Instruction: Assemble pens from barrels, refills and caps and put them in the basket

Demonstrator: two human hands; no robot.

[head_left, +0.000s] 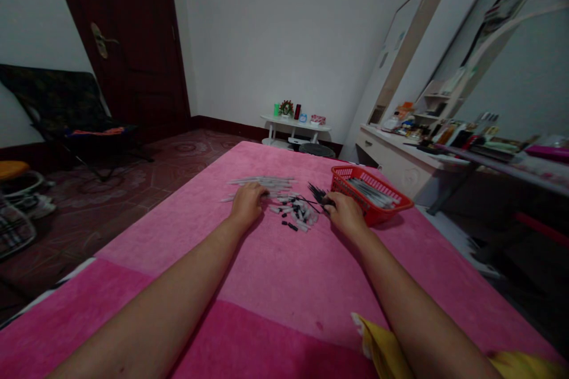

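My left hand point(247, 202) rests knuckles-up on the pink cloth point(275, 260), fingers curled onto a row of grey pen barrels point(262, 182). My right hand point(345, 212) lies beside a red basket point(371, 192), fingers bent over a bunch of thin black refills point(318, 194); whether it grips them is hidden. Between the hands lies a heap of small grey and black pen parts point(297, 213). The basket holds several grey pens.
A dark wooden door point(128, 41) and a folding chair point(66, 112) stand at the left. A small white side table point(295, 125) is against the far wall. A cluttered dresser point(413, 142) stands at the right. Yellow fabric point(386, 349) lies by my right forearm.
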